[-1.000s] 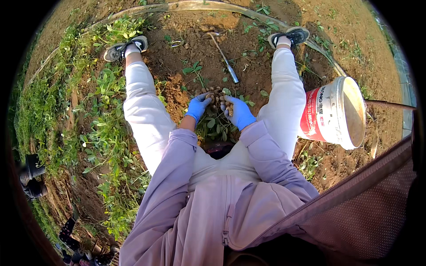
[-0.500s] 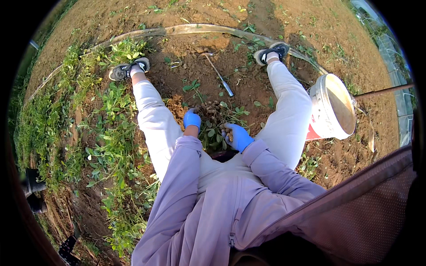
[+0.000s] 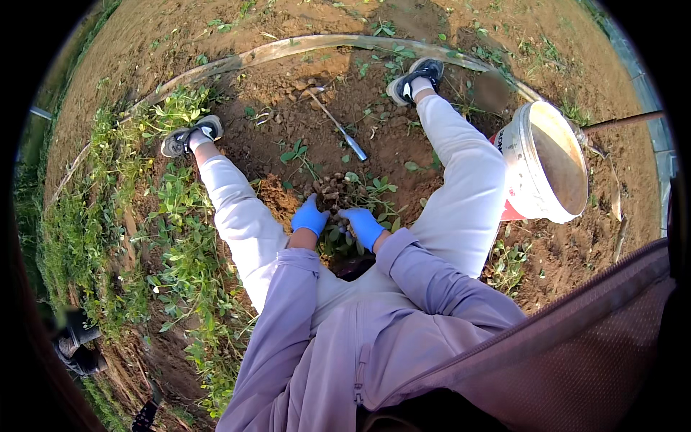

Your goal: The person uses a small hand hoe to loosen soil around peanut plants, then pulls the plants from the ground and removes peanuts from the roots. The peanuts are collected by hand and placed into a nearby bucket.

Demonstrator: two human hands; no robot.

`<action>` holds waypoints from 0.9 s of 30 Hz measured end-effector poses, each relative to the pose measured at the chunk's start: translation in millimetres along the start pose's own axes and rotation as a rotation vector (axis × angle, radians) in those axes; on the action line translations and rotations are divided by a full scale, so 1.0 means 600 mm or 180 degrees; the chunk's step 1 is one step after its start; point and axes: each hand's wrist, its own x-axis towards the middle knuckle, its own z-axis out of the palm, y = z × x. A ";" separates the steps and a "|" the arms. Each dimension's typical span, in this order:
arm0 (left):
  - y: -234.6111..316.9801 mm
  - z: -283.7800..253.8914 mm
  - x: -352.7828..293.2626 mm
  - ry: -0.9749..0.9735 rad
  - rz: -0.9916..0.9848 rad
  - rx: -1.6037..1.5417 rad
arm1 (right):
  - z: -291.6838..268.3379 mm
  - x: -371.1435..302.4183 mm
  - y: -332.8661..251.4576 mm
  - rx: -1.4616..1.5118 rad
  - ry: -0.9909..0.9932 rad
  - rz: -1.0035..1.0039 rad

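Observation:
A peanut plant with a clump of soil-covered peanuts [image 3: 332, 190] lies between my spread legs, its roots and pods pointing away from me. My left hand [image 3: 309, 216], in a blue glove, is closed at the left edge of the clump. My right hand [image 3: 363, 226], gloved the same way, reaches in from the right, with its fingers bent around pods just below the clump. The fingertips of both hands nearly meet, and part of what they grip is hidden. Green leaves [image 3: 342, 241] show beneath the hands.
A small hand hoe [image 3: 338, 126] with a metal handle lies on the soil ahead. At my right stands a white bucket [image 3: 529, 162], tilted in view. Leafy plants [image 3: 183, 245] cover the left side. A pale flat hose [image 3: 302, 47] crosses beyond my feet. Another person's shoe [image 3: 83, 360] shows lower left.
My right hand has moved left toward my left hand, and its fingers now bend in at the clump. My view has shifted slightly.

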 end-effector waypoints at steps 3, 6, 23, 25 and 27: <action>0.009 0.004 -0.004 0.0037 0.0127 0.0227 | 0.000 0.001 -0.012 0.0122 0.0072 -0.0035; -0.014 0.015 0.002 -0.0029 0.0583 0.0201 | 0.006 0.005 -0.018 0.0390 0.0186 -0.0121; -0.035 0.035 0.036 0.0012 -0.0091 -0.3222 | 0.003 0.017 -0.030 0.0556 0.0281 -0.0239; -0.026 0.030 0.029 -0.0206 0.0025 -0.3743 | 0.010 0.018 -0.030 0.0330 0.0361 -0.0374; -0.016 0.023 0.020 -0.0415 0.0117 -0.4181 | 0.016 0.013 -0.034 0.0468 0.0300 -0.0560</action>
